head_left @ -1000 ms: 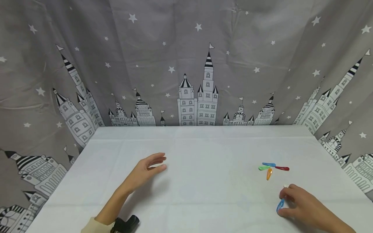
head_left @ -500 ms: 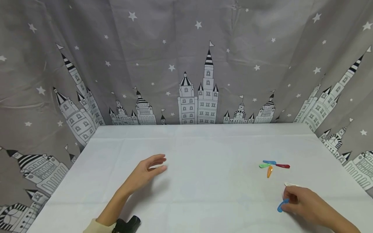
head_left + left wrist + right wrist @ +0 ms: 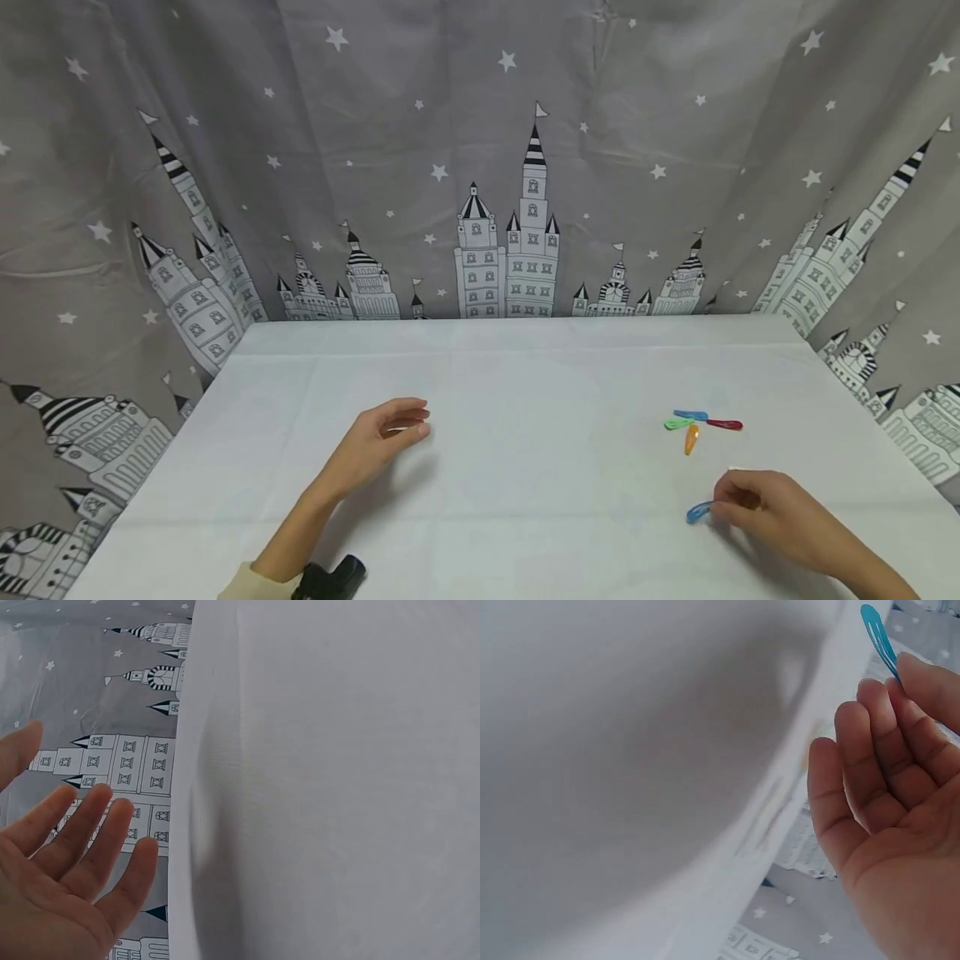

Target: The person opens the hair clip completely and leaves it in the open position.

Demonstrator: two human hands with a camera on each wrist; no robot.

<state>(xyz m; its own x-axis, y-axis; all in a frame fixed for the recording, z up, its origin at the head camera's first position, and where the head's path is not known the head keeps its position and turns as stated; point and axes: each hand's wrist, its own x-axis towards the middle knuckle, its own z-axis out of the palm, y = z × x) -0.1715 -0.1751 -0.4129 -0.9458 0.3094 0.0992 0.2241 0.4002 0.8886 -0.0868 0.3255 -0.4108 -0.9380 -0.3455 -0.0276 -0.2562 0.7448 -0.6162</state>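
Between thumb and forefinger of my right hand, one end of a blue snap hair clip is pinched; the clip's free end points left. The right wrist view shows the same blue clip jutting from the fingertips, the other fingers loosely bent. Beyond this hand a cluster of hair clips lies on the white table: a blue one, a green one, a dark red one and an orange one. My left hand hovers over the table's left half, fingers relaxed, holding nothing.
A white flat piece shows just behind the right hand, mostly hidden by it. White cloth covers the table. A grey curtain printed with castles and stars stands along the back and sides.
My right hand has shifted slightly left and away from me; the blue clip it pinches has turned from steeply slanted to nearly level. The left hand stays put.
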